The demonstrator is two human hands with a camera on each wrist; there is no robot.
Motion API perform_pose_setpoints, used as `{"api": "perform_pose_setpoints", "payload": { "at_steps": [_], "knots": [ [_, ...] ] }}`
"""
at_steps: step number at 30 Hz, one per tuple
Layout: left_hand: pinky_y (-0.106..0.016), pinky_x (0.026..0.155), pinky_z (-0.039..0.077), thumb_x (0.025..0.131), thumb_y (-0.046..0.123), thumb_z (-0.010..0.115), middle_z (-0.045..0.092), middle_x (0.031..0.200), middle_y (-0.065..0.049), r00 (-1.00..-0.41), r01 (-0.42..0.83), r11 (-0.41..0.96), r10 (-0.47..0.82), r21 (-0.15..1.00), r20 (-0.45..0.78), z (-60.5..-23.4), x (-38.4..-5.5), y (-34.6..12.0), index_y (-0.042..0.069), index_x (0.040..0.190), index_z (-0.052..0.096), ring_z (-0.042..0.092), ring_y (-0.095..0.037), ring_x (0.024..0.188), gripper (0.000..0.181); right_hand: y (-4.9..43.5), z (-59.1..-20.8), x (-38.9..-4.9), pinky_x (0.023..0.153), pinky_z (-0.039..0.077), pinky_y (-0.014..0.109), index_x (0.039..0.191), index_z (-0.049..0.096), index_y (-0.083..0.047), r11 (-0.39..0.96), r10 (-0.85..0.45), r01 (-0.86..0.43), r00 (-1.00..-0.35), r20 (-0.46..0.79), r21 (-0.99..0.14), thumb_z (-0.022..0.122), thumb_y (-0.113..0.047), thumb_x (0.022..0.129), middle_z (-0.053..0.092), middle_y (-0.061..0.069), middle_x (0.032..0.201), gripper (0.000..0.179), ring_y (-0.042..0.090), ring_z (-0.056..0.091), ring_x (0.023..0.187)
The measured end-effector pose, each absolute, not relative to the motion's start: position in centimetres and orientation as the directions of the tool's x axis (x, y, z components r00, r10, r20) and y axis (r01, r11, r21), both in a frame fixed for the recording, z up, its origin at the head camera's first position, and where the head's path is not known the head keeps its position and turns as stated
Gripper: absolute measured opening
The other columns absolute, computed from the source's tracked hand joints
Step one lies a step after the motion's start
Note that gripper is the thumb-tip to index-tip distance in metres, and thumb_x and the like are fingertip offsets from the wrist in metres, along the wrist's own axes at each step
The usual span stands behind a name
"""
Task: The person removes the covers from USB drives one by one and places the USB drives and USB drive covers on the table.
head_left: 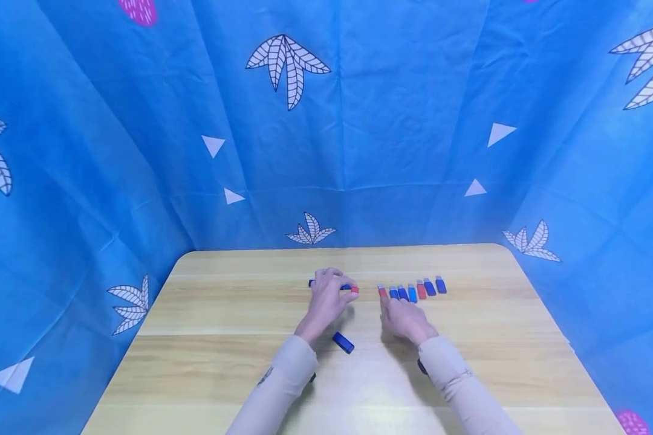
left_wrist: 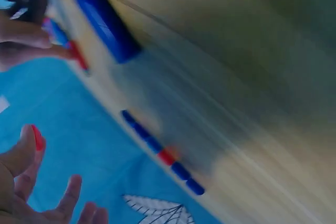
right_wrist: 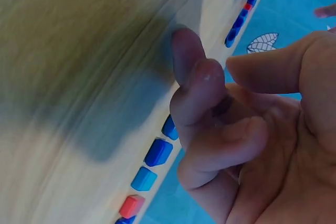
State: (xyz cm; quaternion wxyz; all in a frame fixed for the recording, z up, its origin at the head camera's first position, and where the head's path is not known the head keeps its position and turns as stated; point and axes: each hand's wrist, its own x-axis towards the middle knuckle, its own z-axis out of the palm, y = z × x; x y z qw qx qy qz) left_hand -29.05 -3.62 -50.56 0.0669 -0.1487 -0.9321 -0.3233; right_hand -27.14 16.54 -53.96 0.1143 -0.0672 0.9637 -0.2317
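My left hand (head_left: pixel 329 299) pinches a small red cap (left_wrist: pixel 38 137) between thumb and forefinger, over the table. Behind it lies a short row of caps, several blue ones (left_wrist: pixel 181 171) and a red one (left_wrist: pixel 166 156), partly hidden in the head view. My right hand (head_left: pixel 405 317) is low over the table, its forefinger touching a red USB stick (head_left: pixel 383 291) at the left end of a row of uncapped sticks. The row also has dark blue sticks (head_left: pixel 441 284), a lighter blue stick (head_left: pixel 412 293) and another red stick (head_left: pixel 421 290).
A dark blue USB stick (head_left: pixel 343 342) with its cap on lies apart from the rows, beside the left forearm. The wooden table (head_left: pixel 207 338) ends at a blue patterned curtain (head_left: pixel 392 133) along its back and sides.
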Motion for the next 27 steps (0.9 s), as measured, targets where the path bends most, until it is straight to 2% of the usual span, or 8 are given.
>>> {"api": "perform_pose_setpoints", "payload": {
  "at_steps": [3,7,10,17,20,23,26,27],
  "knots": [
    [-0.058,0.107,0.033,0.089,0.026,0.078,0.057,0.141,-0.016,-0.948,0.317,0.787,0.260,0.529,0.181,-51.4,-30.6,-3.0,0.020,0.101,0.079,0.036,-0.037,0.138,0.014,16.6,-54.1,-27.0,0.043,0.038,0.026,0.103,0.071,0.000,0.878,-0.173,-0.055,-0.963,-0.208,-0.476,0.054,-0.019,0.102,0.048,-0.001,0.055,0.026,0.012,0.044,0.046],
    [-0.057,0.108,0.033,0.087,0.025,0.079,0.054,0.146,-0.018,-0.951,0.309,0.801,0.267,0.512,0.156,-52.3,-32.3,-2.2,0.020,0.102,0.080,0.034,-0.039,0.141,0.016,16.7,-54.0,-26.9,0.043,0.039,0.026,0.108,0.070,0.002,0.864,-0.161,-0.035,-0.965,-0.209,-0.502,0.052,-0.021,0.104,0.049,0.001,0.056,0.029,0.012,0.044,0.046],
    [-0.056,0.107,0.033,0.084,0.024,0.081,0.053,0.147,-0.019,-0.951,0.309,0.808,0.273,0.501,0.146,-53.1,-33.5,-1.8,0.020,0.101,0.081,0.034,-0.039,0.140,0.018,16.7,-53.9,-26.9,0.043,0.039,0.026,0.127,0.065,0.004,0.855,-0.157,-0.032,-0.967,-0.199,-0.518,0.053,-0.020,0.103,0.049,0.002,0.057,0.035,0.013,0.044,0.046],
    [-0.055,0.107,0.034,0.081,0.031,0.085,0.057,0.143,-0.014,-0.970,0.239,0.878,0.231,0.415,0.070,-54.6,-35.1,-1.8,0.023,0.096,0.082,0.036,-0.037,0.140,0.017,16.8,-53.9,-26.9,0.043,0.039,0.026,0.110,0.069,-0.001,0.859,-0.140,0.001,-0.961,-0.237,-0.512,0.050,-0.023,0.105,0.049,0.001,0.058,0.030,0.012,0.043,0.047],
    [-0.053,0.106,0.035,0.081,0.034,0.085,0.059,0.140,-0.013,-0.976,0.216,0.886,0.209,0.409,0.063,-54.9,-35.5,-1.8,0.024,0.095,0.083,0.040,-0.035,0.136,0.017,16.8,-54.0,-27.0,0.043,0.039,0.027,0.118,0.068,0.000,0.857,-0.131,0.015,-0.960,-0.246,-0.515,0.051,-0.023,0.104,0.049,0.002,0.058,0.032,0.013,0.043,0.047],
    [-0.051,0.104,0.037,0.081,0.035,0.085,0.061,0.135,-0.011,-0.979,0.204,0.887,0.197,0.415,0.058,-55.1,-35.6,-1.6,0.025,0.095,0.083,0.043,-0.033,0.131,0.018,16.8,-54.1,-27.1,0.045,0.040,0.028,0.118,0.068,0.000,0.856,-0.128,0.016,-0.962,-0.242,-0.516,0.051,-0.023,0.104,0.050,0.002,0.061,0.032,0.014,0.045,0.049],
    [-0.049,0.102,0.038,0.081,0.035,0.085,0.064,0.128,-0.009,-0.981,0.192,0.887,0.186,0.420,0.054,-55.1,-35.7,-1.5,0.024,0.095,0.083,0.046,-0.030,0.124,0.017,16.9,-54.1,-27.1,0.046,0.041,0.029,0.125,0.065,0.000,0.851,-0.129,0.014,-0.963,-0.235,-0.525,0.052,-0.023,0.103,0.051,0.004,0.063,0.034,0.016,0.047,0.052],
    [-0.049,0.101,0.039,0.081,0.035,0.085,0.065,0.126,-0.008,-0.982,0.189,0.889,0.184,0.417,0.053,-55.2,-35.7,-1.4,0.025,0.095,0.083,0.046,-0.029,0.123,0.017,16.9,-54.1,-27.1,0.047,0.041,0.029,0.122,0.065,-0.001,0.849,-0.131,0.015,-0.963,-0.237,-0.529,0.053,-0.023,0.103,0.051,0.004,0.063,0.032,0.016,0.047,0.052]
  ]
}}
